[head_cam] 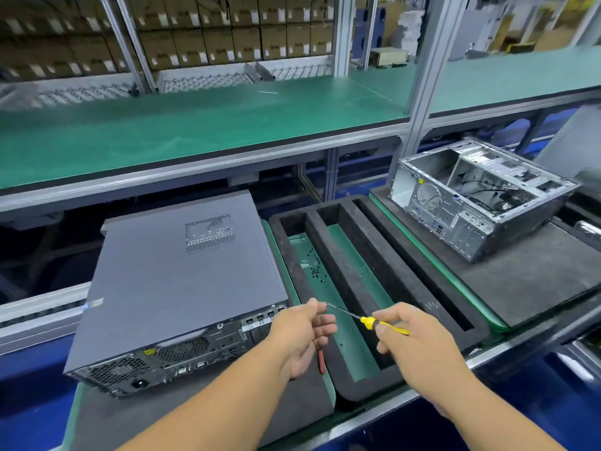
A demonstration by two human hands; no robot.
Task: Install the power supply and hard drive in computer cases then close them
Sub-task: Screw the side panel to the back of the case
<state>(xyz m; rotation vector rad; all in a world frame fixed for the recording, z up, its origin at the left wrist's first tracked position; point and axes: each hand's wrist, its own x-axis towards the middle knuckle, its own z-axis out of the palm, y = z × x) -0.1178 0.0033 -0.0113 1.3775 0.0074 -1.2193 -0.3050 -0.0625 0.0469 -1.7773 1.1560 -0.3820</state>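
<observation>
Right hand (410,336) is curled round a screwdriver (370,322); left hand (305,333) pinches at its tip. Below, loose screws (313,271) are held in the foam tray (364,379). Closed case (175,288) left, open case (478,196) right.

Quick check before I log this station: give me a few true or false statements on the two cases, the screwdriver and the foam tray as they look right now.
1. The right hand grips a yellow-handled screwdriver. True.
2. The grey case on the left has its side panel off. False: its panel is on and the top is closed.
3. The silver case on the right lies open, with cables visible inside. True.
4. The left hand rests flat on the grey case. False: it is raised beside the case, its fingers at the screwdriver's tip.
5. Small dark screws lie in the black foam tray. True.
</observation>
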